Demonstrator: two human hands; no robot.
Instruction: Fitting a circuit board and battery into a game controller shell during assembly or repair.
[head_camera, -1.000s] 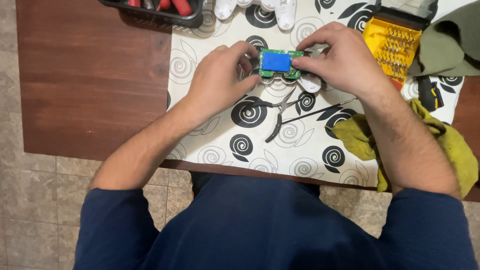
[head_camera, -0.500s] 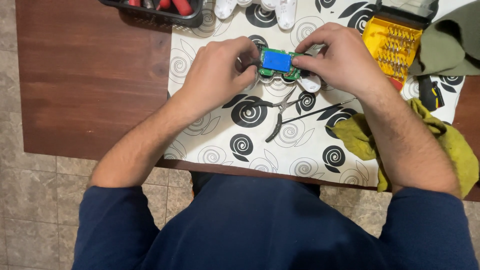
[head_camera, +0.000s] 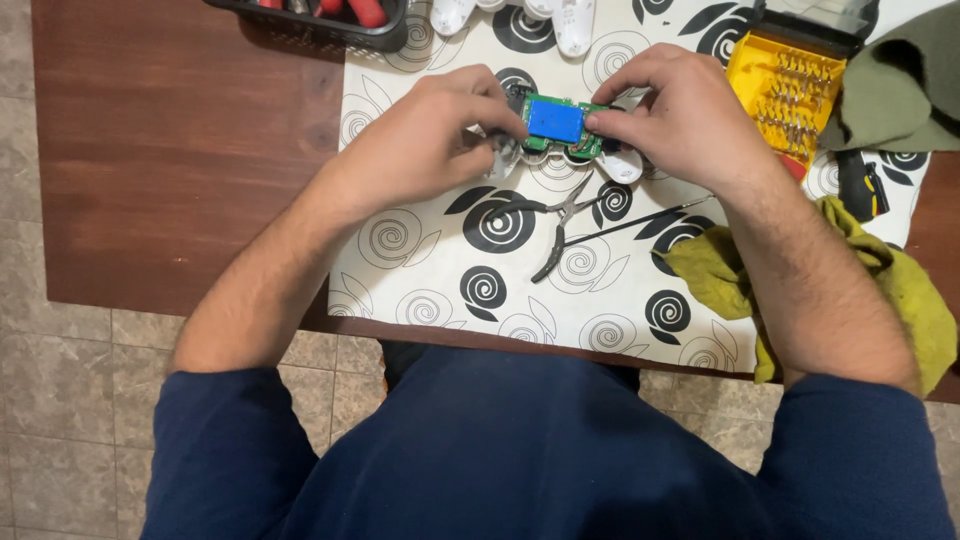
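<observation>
Even indoor light, soft shadows, sharp focus, no glare.

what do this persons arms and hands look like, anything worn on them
Both hands, the left hand and the right hand, are bare: no gloves, and no rings or watch that I can see. The forearms are bare too and hairy. Dark navy blue sleeves are pushed up to about the elbows, plain, with no markings visible.
</observation>
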